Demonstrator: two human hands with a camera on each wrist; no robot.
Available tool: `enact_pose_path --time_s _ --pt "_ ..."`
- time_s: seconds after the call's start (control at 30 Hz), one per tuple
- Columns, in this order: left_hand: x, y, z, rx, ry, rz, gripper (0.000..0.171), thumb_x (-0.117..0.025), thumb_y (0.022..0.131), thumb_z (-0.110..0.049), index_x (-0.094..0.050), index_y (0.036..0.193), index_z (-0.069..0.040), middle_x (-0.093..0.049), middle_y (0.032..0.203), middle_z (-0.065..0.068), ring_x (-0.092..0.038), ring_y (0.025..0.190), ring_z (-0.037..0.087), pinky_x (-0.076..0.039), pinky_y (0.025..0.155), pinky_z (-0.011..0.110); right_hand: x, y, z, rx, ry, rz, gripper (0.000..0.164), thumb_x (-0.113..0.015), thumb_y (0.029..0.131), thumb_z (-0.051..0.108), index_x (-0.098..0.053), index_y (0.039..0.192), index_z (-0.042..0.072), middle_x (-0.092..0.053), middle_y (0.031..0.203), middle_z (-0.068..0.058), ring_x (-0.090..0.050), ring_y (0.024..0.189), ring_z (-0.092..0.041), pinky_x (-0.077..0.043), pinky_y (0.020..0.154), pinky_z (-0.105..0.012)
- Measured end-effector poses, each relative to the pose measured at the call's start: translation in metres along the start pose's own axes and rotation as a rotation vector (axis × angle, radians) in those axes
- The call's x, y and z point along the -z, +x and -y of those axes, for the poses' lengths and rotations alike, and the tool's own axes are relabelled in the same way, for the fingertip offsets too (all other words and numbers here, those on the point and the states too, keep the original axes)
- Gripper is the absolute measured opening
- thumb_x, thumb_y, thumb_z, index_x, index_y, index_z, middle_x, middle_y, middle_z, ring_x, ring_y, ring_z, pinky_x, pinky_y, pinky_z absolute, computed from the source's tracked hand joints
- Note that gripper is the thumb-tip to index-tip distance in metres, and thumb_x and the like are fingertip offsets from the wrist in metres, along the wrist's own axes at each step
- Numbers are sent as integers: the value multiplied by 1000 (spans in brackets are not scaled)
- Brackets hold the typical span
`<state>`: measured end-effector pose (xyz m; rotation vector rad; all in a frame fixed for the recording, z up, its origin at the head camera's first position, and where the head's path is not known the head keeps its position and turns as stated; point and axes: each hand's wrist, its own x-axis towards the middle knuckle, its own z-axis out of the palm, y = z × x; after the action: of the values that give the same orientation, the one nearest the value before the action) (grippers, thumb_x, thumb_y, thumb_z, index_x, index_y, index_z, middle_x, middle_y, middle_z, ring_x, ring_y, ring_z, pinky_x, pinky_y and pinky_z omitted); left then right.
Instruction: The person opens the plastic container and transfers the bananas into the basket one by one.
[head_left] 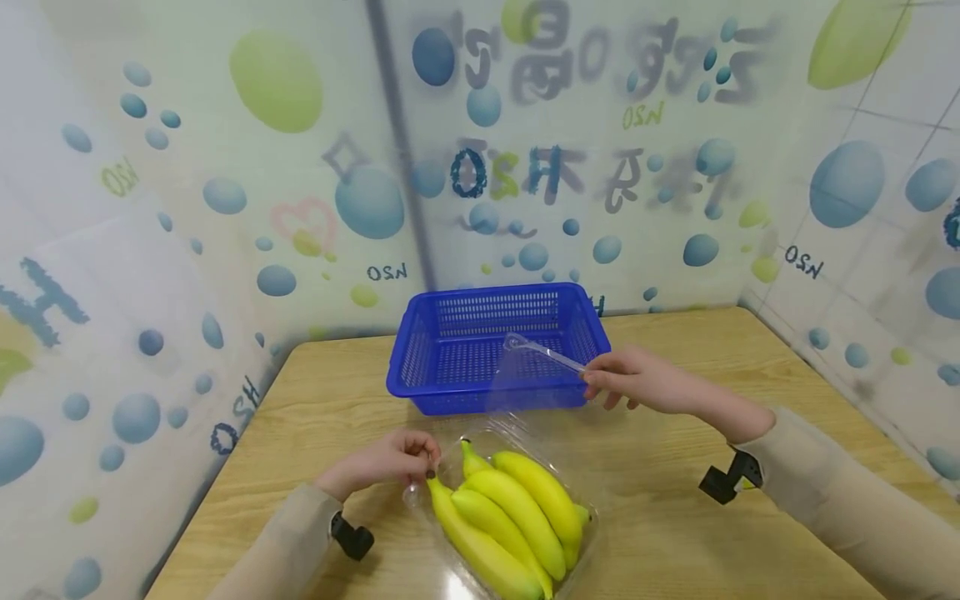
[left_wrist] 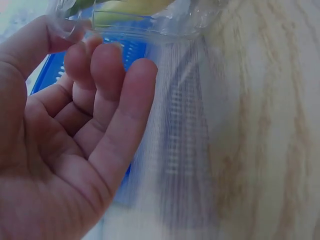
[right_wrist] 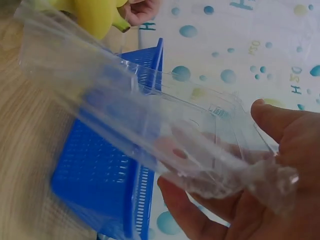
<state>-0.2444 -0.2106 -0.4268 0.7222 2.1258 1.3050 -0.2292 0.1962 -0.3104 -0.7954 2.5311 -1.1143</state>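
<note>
The blue basket [head_left: 450, 400] stands on the wooden table [head_left: 337, 375], and what I handle is on my side of it. In front of the basket rests a clear plastic box [head_left: 412, 497], and several yellow bananas [head_left: 517, 508] lie in it, two of their tips pointing toward the basket. My left hand [head_left: 393, 458] is in front of the basket's near left corner; thumb and forefinger pinch the box's edge beside one dark tip, the other fingers curling loosely. My right hand [head_left: 637, 379] is at the basket's near right corner, thumb and fingers clamped on the edge of the clear lid [head_left: 517, 379]. That lid is raised, crossing in front of the basket's near side. The plastic is so see-through that I cannot really tell whether lid and box are joined. Behind the basket hangs a bubble-printed sheet [head_left: 300, 167].
</note>
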Motion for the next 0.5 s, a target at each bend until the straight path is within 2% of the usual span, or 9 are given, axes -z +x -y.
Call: enact_pose_path --time_s 0.27,0.5 --pt "5 8 6 8 1 -32 13 -55 92 -6 -61 97 4 -58 77 2 -49 62 10 -42 55 22 5 -16 -19 -60 130 43 38 -48 102 28 -61 118 -5 -69 102 -11 -67 86 -28 -55 64 -39" --pt "12 16 8 14 4 -68 20 -56 95 -12 -63 102 5 -61 80 2 -55 62 11 -46 53 23 7 -33 -40 -133 191 162 37 -48 102 27 -61 120 -2 -68 106 -11 -65 94 -31 -54 71 -46"
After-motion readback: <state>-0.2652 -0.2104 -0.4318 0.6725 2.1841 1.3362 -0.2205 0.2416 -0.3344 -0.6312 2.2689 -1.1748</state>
